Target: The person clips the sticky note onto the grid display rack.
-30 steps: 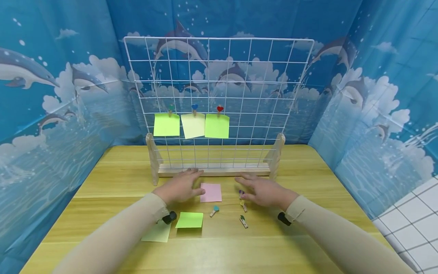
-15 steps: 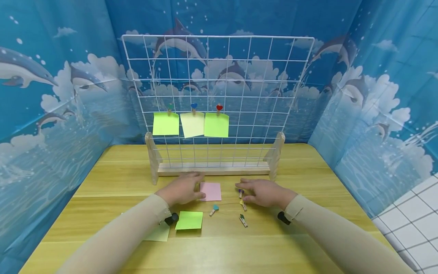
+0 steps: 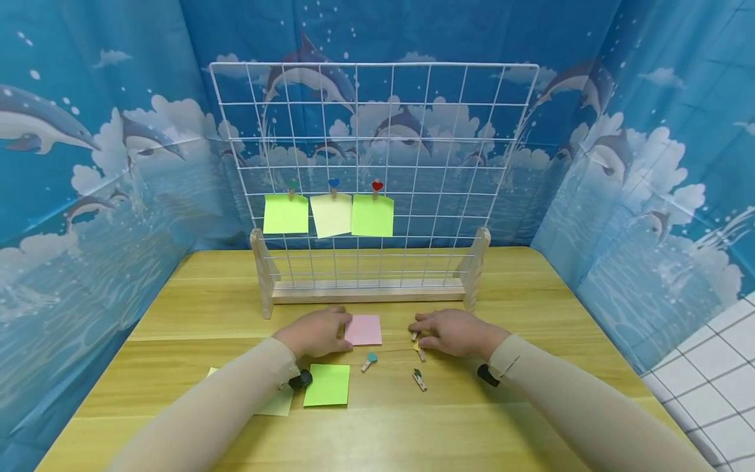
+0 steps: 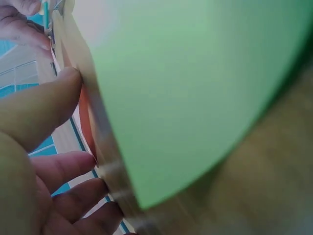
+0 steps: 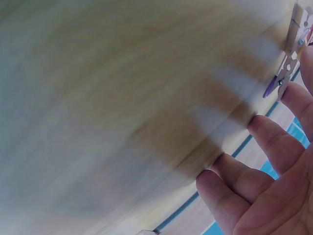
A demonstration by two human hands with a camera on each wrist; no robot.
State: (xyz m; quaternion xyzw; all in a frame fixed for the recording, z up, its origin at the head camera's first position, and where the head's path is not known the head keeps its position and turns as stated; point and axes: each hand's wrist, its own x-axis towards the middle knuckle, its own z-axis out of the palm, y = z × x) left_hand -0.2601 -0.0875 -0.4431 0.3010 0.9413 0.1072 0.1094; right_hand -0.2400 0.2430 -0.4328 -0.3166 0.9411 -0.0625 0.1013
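Observation:
My left hand [image 3: 315, 332] lies at the left side of a pink sticky note [image 3: 364, 330] on the table. Its thumb and index finger are spread apart, their tips right at the note's edge. To the right, the fingers of my right hand [image 3: 457, 332] are lowered over a small wooden clothespin [image 3: 414, 337]. The right wrist view shows its purple trim [image 5: 270, 87] beside the index fingertip; in the head view the fingers cover that trim. Just below, a clothespin with a yellow top [image 3: 421, 353] lies by the right thumb.
Nearby lie a blue-heart clothespin [image 3: 369, 362], a green-topped one [image 3: 419, 380], a bright green note [image 3: 328, 385] and a pale yellow note [image 3: 278, 402] partly under the left forearm. Behind stands a white wire grid [image 3: 448, 155] on a wooden base [image 3: 377, 296], with three clipped notes.
My left hand has drawn back from the grid base to the pink note's edge. The right fingers have come down over the purple clothespin. The bright green note's front edge has dropped flatter.

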